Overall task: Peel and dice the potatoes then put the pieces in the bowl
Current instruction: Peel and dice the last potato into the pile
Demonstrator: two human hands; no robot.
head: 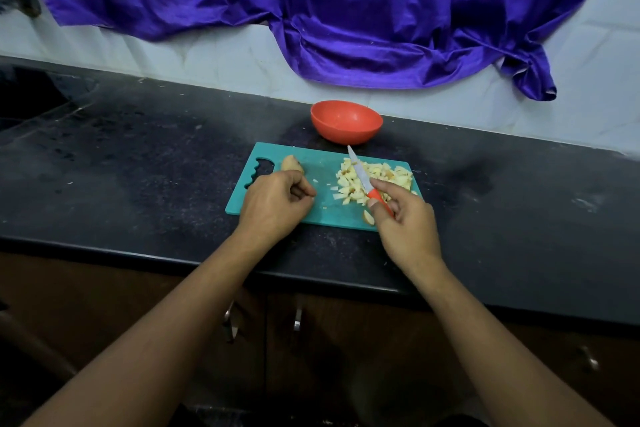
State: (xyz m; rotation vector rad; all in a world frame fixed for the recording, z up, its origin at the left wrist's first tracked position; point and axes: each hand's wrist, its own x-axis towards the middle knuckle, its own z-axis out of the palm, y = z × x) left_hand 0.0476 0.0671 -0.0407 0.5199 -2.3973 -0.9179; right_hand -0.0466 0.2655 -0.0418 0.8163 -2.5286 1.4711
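The counter [138, 156] looks like dark speckled stone, dully polished. The cutting board [311, 163] and bowl [346, 125] look like smooth plastic. The hanging cloth [346, 10] is glossy.

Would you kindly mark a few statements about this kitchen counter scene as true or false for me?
1. The right hand holds the knife. True.
2. The bowl stands on the counter beyond the cutting board. True.
3. The diced potato is in the bowl. False: it lies in a pile on the cutting board, and no pieces show in the bowl.
4. The knife's handle is blue. False: it is orange-red.
5. A larger potato chunk lies at the cutting board's left end. True.
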